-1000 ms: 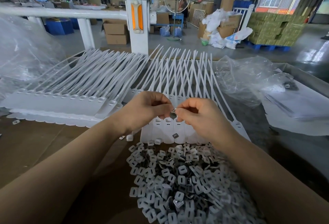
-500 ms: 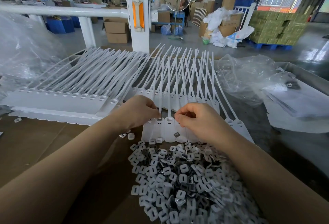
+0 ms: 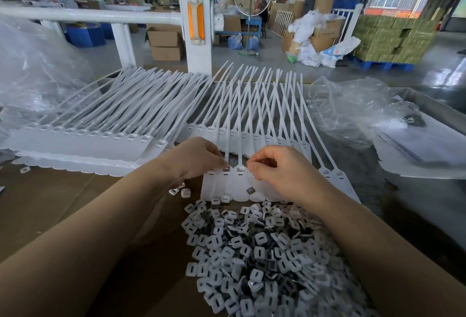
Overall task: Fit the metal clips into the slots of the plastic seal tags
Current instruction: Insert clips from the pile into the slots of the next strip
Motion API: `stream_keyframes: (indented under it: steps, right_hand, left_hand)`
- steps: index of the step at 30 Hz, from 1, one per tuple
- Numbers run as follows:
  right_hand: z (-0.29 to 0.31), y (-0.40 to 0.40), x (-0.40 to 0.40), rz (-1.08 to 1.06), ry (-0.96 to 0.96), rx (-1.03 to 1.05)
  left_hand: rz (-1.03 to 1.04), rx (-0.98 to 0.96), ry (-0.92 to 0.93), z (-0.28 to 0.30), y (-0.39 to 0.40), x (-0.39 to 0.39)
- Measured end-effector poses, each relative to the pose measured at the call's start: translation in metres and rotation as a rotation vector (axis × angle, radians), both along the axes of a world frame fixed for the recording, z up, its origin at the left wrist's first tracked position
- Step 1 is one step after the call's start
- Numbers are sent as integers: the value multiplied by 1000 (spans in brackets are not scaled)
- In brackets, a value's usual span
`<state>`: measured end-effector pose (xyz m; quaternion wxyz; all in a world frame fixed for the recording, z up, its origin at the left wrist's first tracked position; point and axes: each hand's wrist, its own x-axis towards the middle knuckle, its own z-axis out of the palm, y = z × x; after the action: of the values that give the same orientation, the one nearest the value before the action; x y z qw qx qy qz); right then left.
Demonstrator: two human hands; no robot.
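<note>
A strip of white plastic seal tags [image 3: 239,185] lies flat in front of me, long tails pointing away. My left hand [image 3: 199,157] pinches a small dark metal clip [image 3: 226,169] at the slot in one tag's head. My right hand [image 3: 274,170] rests on the same strip just to the right, fingers curled with their tips at the tag heads; whatever is inside them is hidden. Another metal clip [image 3: 250,190] lies loose on a tag body. A heap of white square pieces mixed with metal clips [image 3: 252,253] sits between my forearms.
More tag strips are stacked at the left [image 3: 75,145] and fanned out behind my hands [image 3: 252,137]. Crumpled clear plastic bags lie at the left [image 3: 32,72] and right [image 3: 348,107]. The work surface is brown cardboard [image 3: 50,203]. A white railing post [image 3: 195,26] stands beyond.
Both hands held a clip together above the tags, then moved apart and down. The left hand now has the clip at a tag slot; the right rests on the strip.
</note>
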<state>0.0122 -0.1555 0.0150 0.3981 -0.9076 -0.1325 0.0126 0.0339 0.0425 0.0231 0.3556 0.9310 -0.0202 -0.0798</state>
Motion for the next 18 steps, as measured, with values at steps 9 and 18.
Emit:
stream_keyframes:
  steps: [9, 18]
  right_hand:
    - [-1, -1, 0, 8, -4, -7]
    - [0, -1, -2, 30, -18, -5]
  left_hand:
    - [13, 135, 12, 1, -7, 0]
    - [25, 164, 26, -2, -4, 2]
